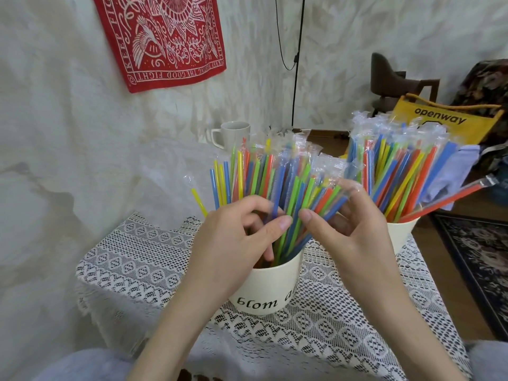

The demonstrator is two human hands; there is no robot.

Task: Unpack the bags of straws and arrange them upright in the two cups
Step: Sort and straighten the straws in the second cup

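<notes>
- The near cup (268, 287) is cream with dark letters. It stands on a white lace tablecloth (132, 259).
- It is full of colored straws (277, 177) in clear wrappers, fanned out and pointing up.
- The left hand (236, 243) has its fingers curled around some of these straws, just above the cup rim.
- The right hand (349, 229) grips other straws in the same bunch, thumb in front.
- The second cup (400, 233) stands to the right, also full of wrapped straws (398, 166).
- A gray mug (232, 133) sits behind.
- A yellow bag (450, 119) is at the far right.
</notes>
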